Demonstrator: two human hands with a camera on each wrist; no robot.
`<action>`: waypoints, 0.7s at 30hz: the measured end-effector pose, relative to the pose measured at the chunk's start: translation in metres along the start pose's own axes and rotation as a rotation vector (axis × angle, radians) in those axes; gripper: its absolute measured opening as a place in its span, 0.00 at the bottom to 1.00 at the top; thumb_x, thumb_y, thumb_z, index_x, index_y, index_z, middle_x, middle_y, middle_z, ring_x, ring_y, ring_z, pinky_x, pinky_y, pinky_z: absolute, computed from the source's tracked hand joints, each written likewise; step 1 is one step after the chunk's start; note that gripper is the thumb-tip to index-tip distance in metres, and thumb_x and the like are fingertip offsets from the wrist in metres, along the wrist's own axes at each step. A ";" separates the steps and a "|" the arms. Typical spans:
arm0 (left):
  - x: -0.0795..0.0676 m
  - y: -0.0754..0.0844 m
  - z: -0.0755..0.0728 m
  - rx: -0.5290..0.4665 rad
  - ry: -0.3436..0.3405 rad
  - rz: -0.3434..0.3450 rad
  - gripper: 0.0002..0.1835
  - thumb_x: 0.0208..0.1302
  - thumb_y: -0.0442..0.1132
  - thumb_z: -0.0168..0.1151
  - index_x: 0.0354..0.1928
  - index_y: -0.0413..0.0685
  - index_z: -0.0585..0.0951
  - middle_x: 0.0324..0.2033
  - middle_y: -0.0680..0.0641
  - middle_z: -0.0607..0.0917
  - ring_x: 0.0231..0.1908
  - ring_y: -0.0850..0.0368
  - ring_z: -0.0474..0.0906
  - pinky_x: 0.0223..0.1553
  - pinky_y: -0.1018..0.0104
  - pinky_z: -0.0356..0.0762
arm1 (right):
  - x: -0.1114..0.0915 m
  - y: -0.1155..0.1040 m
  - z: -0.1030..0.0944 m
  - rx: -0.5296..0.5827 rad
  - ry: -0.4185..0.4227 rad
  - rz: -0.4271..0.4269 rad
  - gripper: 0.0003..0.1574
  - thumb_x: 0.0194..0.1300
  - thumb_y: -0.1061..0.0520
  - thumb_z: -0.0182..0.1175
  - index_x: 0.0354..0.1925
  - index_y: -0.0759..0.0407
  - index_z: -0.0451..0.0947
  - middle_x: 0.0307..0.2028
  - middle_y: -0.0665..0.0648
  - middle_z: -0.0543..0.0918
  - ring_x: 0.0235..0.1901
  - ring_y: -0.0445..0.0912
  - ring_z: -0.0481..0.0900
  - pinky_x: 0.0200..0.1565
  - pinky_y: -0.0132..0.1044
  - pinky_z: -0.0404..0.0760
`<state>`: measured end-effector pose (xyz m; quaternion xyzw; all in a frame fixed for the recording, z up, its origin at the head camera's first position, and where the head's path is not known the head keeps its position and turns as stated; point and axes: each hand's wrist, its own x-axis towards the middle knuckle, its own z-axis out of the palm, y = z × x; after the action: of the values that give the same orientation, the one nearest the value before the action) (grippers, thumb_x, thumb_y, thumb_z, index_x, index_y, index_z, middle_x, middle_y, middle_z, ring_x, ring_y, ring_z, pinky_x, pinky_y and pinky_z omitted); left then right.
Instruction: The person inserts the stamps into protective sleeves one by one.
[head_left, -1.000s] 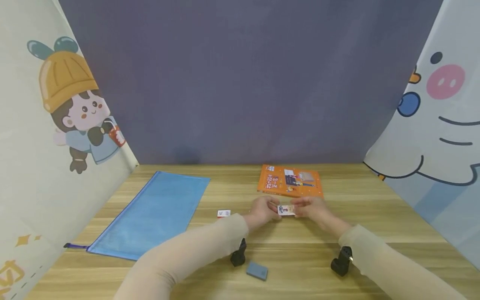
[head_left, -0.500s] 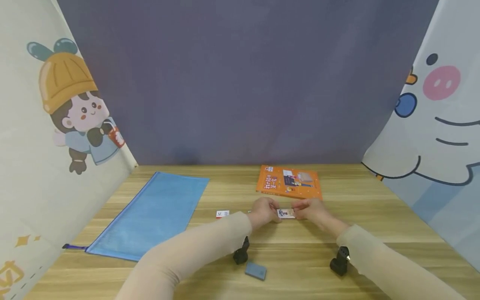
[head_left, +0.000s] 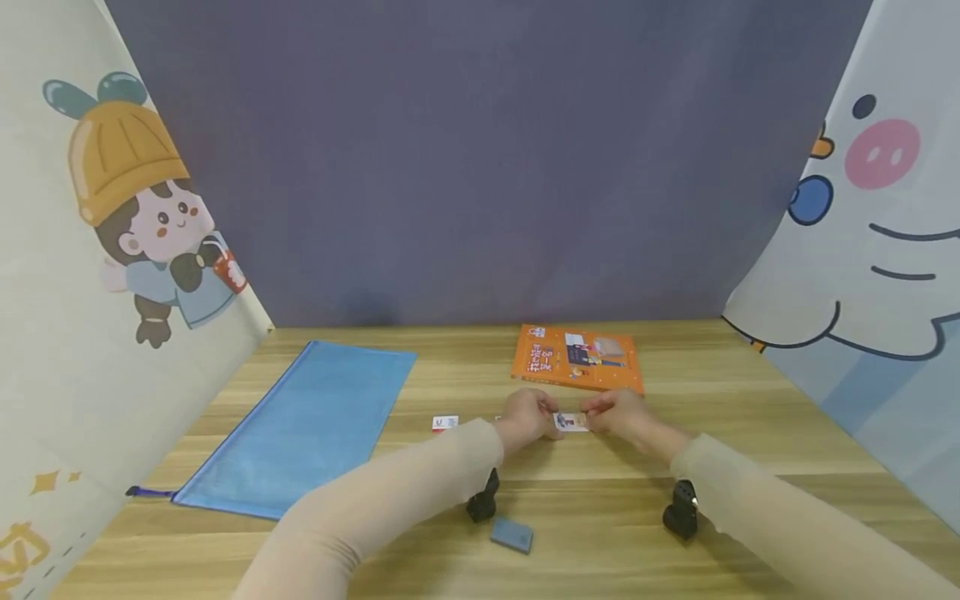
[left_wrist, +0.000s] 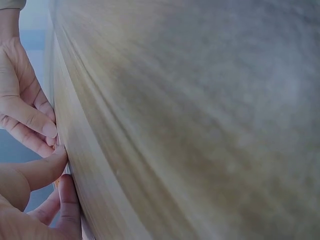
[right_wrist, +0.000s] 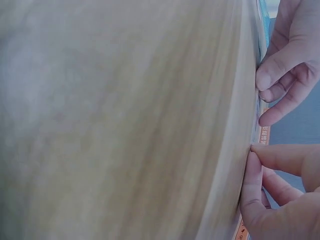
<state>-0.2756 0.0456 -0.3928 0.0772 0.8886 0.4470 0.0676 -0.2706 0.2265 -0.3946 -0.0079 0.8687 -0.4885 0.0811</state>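
Note:
A small picture card point(head_left: 571, 422) lies flat at the table's middle, just in front of an orange book, in the head view. My left hand point(head_left: 527, 416) holds its left end between thumb and fingers. At the opposite end my right hand point(head_left: 619, 412) pinches the card with thumb and index finger. The right wrist view shows the right fingertips point(right_wrist: 253, 152) right down at the tabletop, with the left hand point(right_wrist: 290, 65) above them. In the left wrist view both hands meet the table edge-on, and the card is mostly hidden.
Another small white-and-red card point(head_left: 445, 422) lies left of the left hand. The orange book point(head_left: 577, 358) is behind the hands. A blue zip pouch point(head_left: 307, 429) covers the left side. Nearer sits a small grey-blue block point(head_left: 512, 535), between the forearms.
The card has come down slightly toward me, with both hands still on its ends. A sliver of something pale has come into view beside the left wrist.

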 end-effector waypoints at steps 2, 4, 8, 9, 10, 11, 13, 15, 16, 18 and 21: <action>0.000 0.000 0.000 0.006 -0.001 -0.008 0.22 0.40 0.29 0.78 0.42 0.42 0.84 0.29 0.48 0.82 0.24 0.62 0.71 0.24 0.76 0.70 | 0.000 0.000 0.000 -0.001 0.002 0.001 0.23 0.54 0.70 0.65 0.51 0.72 0.78 0.38 0.61 0.84 0.33 0.44 0.78 0.35 0.31 0.83; -0.001 0.000 0.000 0.003 -0.003 -0.010 0.22 0.41 0.29 0.78 0.43 0.41 0.84 0.29 0.47 0.83 0.24 0.62 0.71 0.23 0.76 0.70 | 0.001 0.001 0.001 -0.007 -0.005 -0.005 0.23 0.54 0.70 0.65 0.51 0.72 0.78 0.38 0.61 0.84 0.33 0.43 0.78 0.35 0.30 0.82; -0.002 -0.002 0.000 0.000 -0.003 -0.009 0.22 0.40 0.29 0.78 0.43 0.41 0.84 0.29 0.47 0.83 0.24 0.62 0.72 0.24 0.76 0.71 | 0.002 0.004 0.001 -0.006 -0.012 -0.013 0.23 0.54 0.69 0.65 0.51 0.73 0.78 0.37 0.61 0.84 0.33 0.43 0.78 0.36 0.30 0.82; -0.002 -0.002 0.000 0.001 -0.004 -0.008 0.22 0.40 0.29 0.78 0.43 0.41 0.84 0.29 0.47 0.84 0.24 0.62 0.72 0.24 0.76 0.71 | 0.002 0.005 0.000 -0.006 -0.018 -0.017 0.24 0.54 0.69 0.65 0.51 0.73 0.78 0.38 0.61 0.84 0.34 0.43 0.78 0.36 0.31 0.82; -0.002 -0.002 0.000 0.002 -0.004 -0.008 0.22 0.40 0.29 0.78 0.43 0.41 0.84 0.29 0.47 0.84 0.25 0.62 0.72 0.25 0.76 0.71 | 0.002 0.005 0.000 -0.005 -0.021 -0.021 0.24 0.54 0.69 0.65 0.51 0.73 0.78 0.38 0.62 0.84 0.34 0.43 0.78 0.36 0.31 0.82; -0.002 -0.001 0.000 0.008 -0.004 -0.008 0.22 0.40 0.30 0.78 0.43 0.41 0.84 0.30 0.48 0.84 0.26 0.62 0.73 0.26 0.76 0.72 | 0.003 0.006 -0.001 -0.004 -0.026 -0.028 0.24 0.54 0.69 0.65 0.51 0.74 0.78 0.38 0.62 0.84 0.34 0.43 0.78 0.37 0.31 0.82; -0.002 0.001 0.000 0.027 -0.004 -0.010 0.23 0.41 0.32 0.79 0.44 0.42 0.84 0.33 0.48 0.85 0.29 0.61 0.75 0.30 0.74 0.75 | 0.003 0.006 -0.004 0.003 -0.040 -0.034 0.24 0.55 0.68 0.65 0.52 0.74 0.77 0.39 0.62 0.84 0.34 0.43 0.79 0.37 0.32 0.83; -0.001 0.003 0.000 0.035 -0.007 -0.005 0.24 0.42 0.33 0.79 0.45 0.42 0.84 0.36 0.48 0.86 0.32 0.60 0.77 0.34 0.73 0.77 | 0.005 0.006 -0.007 0.027 -0.051 -0.024 0.24 0.57 0.68 0.64 0.52 0.75 0.76 0.40 0.64 0.84 0.33 0.42 0.79 0.37 0.32 0.84; 0.000 0.004 -0.001 0.032 -0.005 -0.005 0.24 0.41 0.33 0.79 0.45 0.42 0.84 0.37 0.48 0.86 0.33 0.60 0.78 0.35 0.73 0.78 | 0.005 0.006 -0.008 0.038 -0.054 -0.018 0.23 0.57 0.69 0.64 0.52 0.76 0.76 0.40 0.64 0.84 0.32 0.42 0.79 0.37 0.31 0.84; 0.001 0.005 -0.003 0.034 -0.004 0.006 0.24 0.44 0.34 0.79 0.46 0.42 0.83 0.38 0.47 0.87 0.33 0.60 0.79 0.36 0.73 0.78 | 0.007 0.003 -0.010 0.050 -0.050 -0.008 0.23 0.57 0.69 0.63 0.52 0.76 0.76 0.41 0.65 0.84 0.31 0.41 0.79 0.36 0.31 0.84; 0.003 0.003 -0.011 -0.022 -0.009 0.033 0.23 0.49 0.34 0.76 0.48 0.40 0.82 0.37 0.46 0.86 0.32 0.61 0.78 0.33 0.74 0.78 | 0.009 -0.005 -0.015 0.044 -0.025 0.002 0.21 0.59 0.69 0.63 0.51 0.75 0.76 0.44 0.67 0.83 0.31 0.41 0.79 0.36 0.31 0.84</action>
<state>-0.2799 0.0398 -0.3839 0.0930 0.8820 0.4574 0.0650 -0.2816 0.2356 -0.3842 -0.0113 0.8567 -0.5074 0.0926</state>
